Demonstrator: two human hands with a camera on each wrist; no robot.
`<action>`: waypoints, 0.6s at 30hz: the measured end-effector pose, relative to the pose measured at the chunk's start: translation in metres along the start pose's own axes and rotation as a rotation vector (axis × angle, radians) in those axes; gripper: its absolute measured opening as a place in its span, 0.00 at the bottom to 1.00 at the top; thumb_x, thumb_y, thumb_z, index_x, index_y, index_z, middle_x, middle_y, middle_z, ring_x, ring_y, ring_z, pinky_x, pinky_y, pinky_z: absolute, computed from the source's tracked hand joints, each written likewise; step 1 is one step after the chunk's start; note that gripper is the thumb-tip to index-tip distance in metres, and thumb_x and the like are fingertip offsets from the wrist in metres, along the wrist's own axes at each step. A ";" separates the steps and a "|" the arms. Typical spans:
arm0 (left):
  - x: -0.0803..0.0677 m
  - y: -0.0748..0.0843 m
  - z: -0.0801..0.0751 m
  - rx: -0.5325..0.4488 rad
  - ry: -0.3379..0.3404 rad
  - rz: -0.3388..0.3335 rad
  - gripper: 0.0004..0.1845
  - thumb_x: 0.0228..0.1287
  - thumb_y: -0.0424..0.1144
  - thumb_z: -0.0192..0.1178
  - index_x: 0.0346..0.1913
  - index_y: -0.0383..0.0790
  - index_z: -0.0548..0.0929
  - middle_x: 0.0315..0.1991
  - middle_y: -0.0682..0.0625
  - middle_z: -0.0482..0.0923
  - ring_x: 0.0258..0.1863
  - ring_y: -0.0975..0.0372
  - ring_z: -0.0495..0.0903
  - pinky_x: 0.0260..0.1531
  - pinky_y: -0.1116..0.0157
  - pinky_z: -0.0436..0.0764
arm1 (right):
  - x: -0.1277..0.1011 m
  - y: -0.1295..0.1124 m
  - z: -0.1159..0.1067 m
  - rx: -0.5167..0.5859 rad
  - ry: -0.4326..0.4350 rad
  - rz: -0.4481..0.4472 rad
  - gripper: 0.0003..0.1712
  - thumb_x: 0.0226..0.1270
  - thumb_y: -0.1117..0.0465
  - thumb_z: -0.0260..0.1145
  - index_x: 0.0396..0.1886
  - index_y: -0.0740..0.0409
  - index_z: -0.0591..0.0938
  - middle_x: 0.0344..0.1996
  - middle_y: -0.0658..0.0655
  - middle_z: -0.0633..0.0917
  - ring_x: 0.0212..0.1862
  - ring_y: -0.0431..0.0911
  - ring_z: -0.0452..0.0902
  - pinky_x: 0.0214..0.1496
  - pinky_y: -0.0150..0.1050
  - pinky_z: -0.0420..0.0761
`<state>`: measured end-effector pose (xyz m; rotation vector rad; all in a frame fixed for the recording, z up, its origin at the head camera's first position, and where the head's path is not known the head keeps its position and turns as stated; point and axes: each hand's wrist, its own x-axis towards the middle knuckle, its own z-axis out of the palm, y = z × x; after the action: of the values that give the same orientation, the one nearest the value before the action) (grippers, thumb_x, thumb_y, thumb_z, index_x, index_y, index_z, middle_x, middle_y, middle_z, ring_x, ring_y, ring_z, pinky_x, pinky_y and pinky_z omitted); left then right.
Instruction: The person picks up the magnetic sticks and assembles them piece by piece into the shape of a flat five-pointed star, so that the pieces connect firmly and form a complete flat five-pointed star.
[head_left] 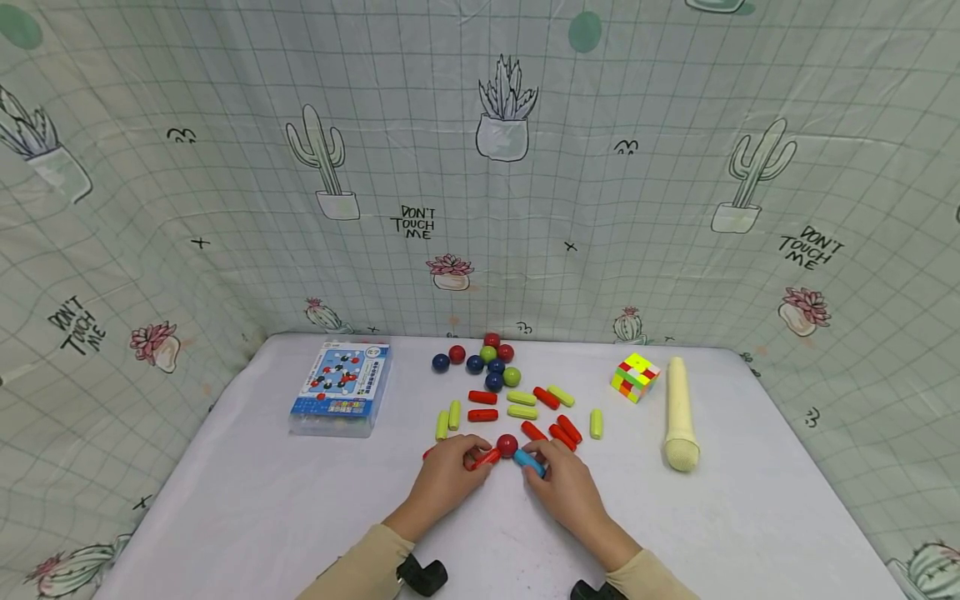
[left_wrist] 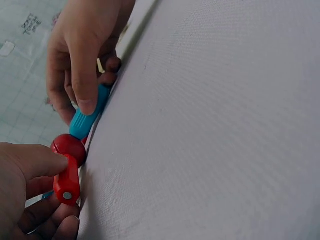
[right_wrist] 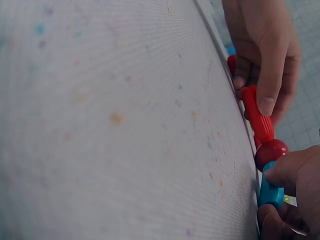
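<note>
White cloth covers the table (head_left: pixel 247 500), whose largest item is the flat blue-and-white plastic box (head_left: pixel 341 387) at the left, followed by the pale cream microphone (head_left: pixel 680 412) at the right and the multicoloured puzzle cube (head_left: pixel 634 376) just beside it. Between them lies a loose scatter of red and yellow-green plastic rods (head_left: pixel 525 412) and, farther back, a cluster of red, dark blue and green balls (head_left: pixel 483 360), all unjoined. Only one small assembly is under way at the near edge of that scatter: the left hand (head_left: pixel 444 483) pinches a short red plastic rod (head_left: pixel 484 458) against a glossy red ball (head_left: pixel 507 445), and the right hand (head_left: pixel 567 490) pinches a short light-blue plastic rod (head_left: pixel 529 462) against the ball's other side. Judged from this, the build looks barely begun, with nearly every piece unused.
</note>
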<state>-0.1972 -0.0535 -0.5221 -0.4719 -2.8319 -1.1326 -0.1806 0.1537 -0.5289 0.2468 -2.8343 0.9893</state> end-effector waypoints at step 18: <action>0.002 0.002 0.006 -0.025 0.028 -0.020 0.15 0.61 0.39 0.74 0.49 0.41 0.87 0.35 0.56 0.80 0.30 0.65 0.72 0.30 0.73 0.75 | 0.001 0.001 0.000 0.018 0.004 0.002 0.14 0.60 0.64 0.76 0.45 0.54 0.84 0.30 0.47 0.77 0.28 0.39 0.69 0.30 0.31 0.72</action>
<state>-0.1983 -0.0475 -0.5246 -0.4264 -2.8086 -1.1695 -0.1820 0.1539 -0.5292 0.2439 -2.8234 1.0153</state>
